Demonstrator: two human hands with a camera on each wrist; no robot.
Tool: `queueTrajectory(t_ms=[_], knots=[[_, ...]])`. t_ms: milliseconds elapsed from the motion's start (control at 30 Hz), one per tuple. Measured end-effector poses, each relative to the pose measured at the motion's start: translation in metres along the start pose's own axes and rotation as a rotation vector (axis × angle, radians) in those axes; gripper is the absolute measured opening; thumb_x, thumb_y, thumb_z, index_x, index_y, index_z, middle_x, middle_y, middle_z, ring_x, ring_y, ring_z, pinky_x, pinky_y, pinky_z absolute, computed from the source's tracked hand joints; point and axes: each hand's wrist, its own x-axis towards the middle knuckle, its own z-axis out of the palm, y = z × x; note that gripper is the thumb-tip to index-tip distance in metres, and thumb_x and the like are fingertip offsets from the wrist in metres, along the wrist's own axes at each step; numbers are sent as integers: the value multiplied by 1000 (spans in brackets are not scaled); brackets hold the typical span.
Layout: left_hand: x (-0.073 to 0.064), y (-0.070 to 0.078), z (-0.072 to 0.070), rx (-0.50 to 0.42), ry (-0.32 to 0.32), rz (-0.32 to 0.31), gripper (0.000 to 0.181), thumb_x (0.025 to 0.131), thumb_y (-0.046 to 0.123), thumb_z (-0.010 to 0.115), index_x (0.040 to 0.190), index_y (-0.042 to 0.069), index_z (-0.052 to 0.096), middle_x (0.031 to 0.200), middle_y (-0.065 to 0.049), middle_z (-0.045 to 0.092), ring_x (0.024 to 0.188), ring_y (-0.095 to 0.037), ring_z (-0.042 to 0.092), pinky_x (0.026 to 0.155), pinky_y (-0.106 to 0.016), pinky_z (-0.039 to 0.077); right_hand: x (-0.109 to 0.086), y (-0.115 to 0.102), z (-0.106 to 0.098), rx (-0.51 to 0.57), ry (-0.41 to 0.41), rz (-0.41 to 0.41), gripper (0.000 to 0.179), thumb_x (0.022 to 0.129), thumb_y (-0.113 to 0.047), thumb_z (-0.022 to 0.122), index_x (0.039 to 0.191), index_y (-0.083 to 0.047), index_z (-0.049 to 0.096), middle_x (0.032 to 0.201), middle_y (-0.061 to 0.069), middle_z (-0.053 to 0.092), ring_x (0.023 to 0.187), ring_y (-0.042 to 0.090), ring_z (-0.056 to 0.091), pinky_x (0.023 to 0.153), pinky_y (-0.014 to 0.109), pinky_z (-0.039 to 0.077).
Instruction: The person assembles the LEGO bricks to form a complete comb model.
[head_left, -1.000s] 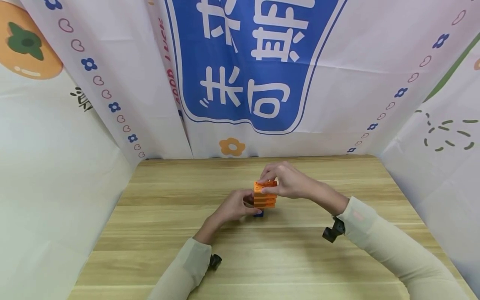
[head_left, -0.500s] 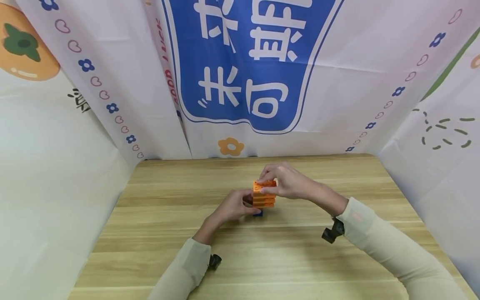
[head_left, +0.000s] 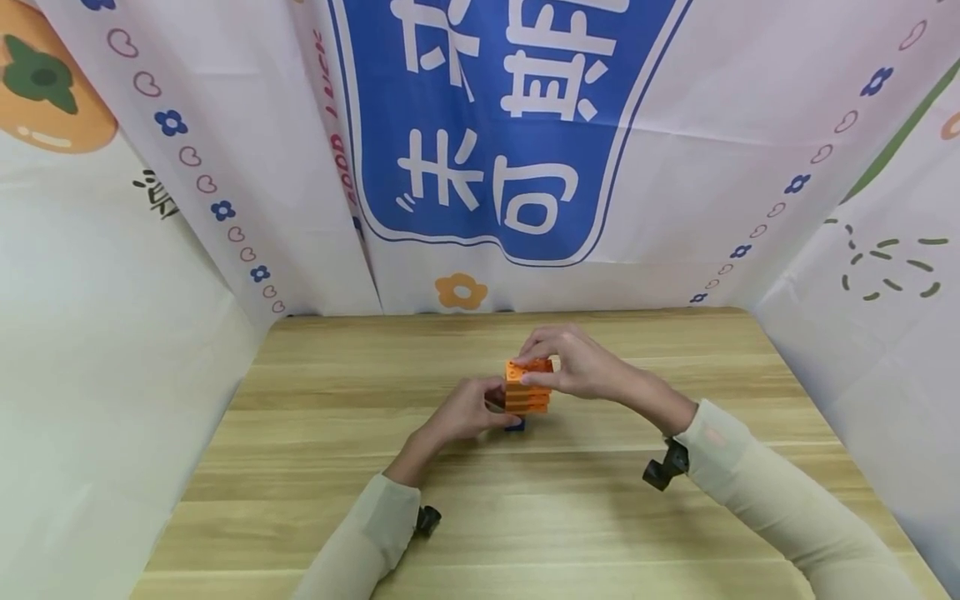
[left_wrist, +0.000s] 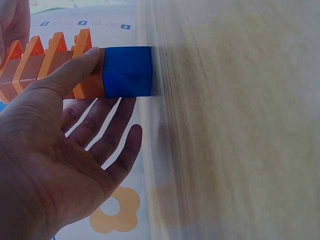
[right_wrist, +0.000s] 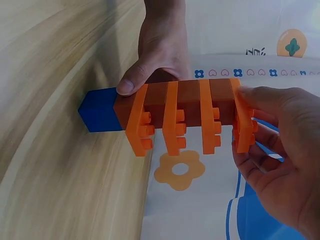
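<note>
A tower of building blocks stands upright on the wooden table. Its base is a blue block (left_wrist: 127,72), and above that brown blocks (right_wrist: 188,97) alternate with wider orange plates (right_wrist: 172,117) whose studded ends jut out to one side. My left hand (head_left: 467,411) grips the tower low down, thumb on the lowest brown block beside the blue one, fingers on the far side. At the top, my right hand (head_left: 579,364) pinches the uppermost orange plate (right_wrist: 242,116) between thumb and fingers. Some right fingertips are hidden behind that plate.
The wooden table (head_left: 480,508) reaches back to a white printed cloth (head_left: 675,208) with a blue panel (head_left: 480,200). Cloth walls also rise on the left and right. Small black cameras (head_left: 429,520) sit at both sleeve cuffs.
Both hands keep their places on the block tower. Only a slight shift of the whole head view is visible.
</note>
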Motion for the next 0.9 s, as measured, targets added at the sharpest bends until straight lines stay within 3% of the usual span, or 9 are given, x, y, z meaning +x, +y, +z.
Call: queueTrajectory(t_ms=[233,433,733,900], knots=[[0,1,-1,18,-10,10,34,91,19,88,120,10,73,109,0,78,97,-10,73,88,-30,61,-9,9,10,-32,96,-108,23,94,-16,83,116,-8,82,112,2,76,102,16,71,86,34,62],[-2,3,-2,38,-13,30,35,91,20,87,122,9,72,110,-1,78,98,-12,73,88,-29,61,-19,21,17,19,149,-165,31,93,-10,83,124,-8,78,121,4,75,112,21,70,95,41,61],[-1,3,-1,10,-9,-2,37,94,21,84,125,7,71,112,-4,77,98,-13,72,89,-32,61,-35,40,31,93,255,-160,46,87,-2,87,131,-5,74,130,11,72,117,28,70,95,38,61],[2,3,-1,-5,7,-20,38,95,20,83,127,4,69,112,-6,76,99,-16,73,88,-32,61,-38,47,40,173,294,-129,56,82,4,89,134,0,69,133,16,68,115,32,69,86,41,64]])
